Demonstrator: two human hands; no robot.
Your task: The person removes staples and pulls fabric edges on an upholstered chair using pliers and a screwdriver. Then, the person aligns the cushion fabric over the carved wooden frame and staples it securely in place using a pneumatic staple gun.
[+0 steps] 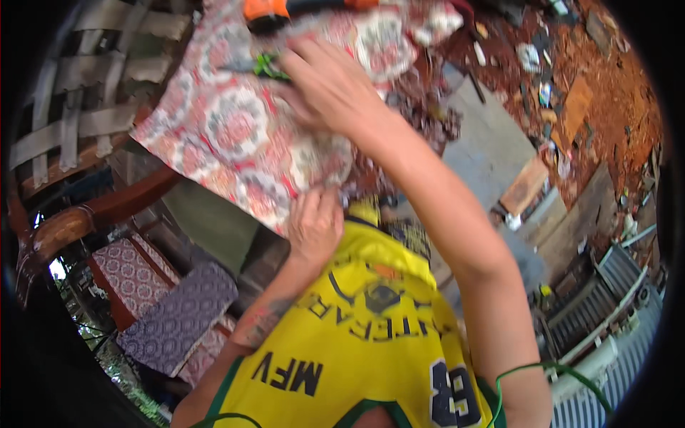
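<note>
A red, cream and pink floral fabric [235, 128] spreads across the upper middle. My right hand [325, 89] reaches over it, fingers curled around a green-handled tool [265, 65] with a pointed metal blade, which looks like scissors or snips; blur hides the exact grip. My left hand [315, 221] grips the fabric's lower edge with bent fingers. An orange and black tool [278, 10] lies on the fabric at the top, beyond my right hand.
Woven straps [71, 93] and a curved wooden frame [107, 214] are at left, above patterned padded pieces [178, 314]. A grey board [485, 164] and scattered debris lie on reddish ground at right. Corrugated metal pieces [606, 335] sit lower right.
</note>
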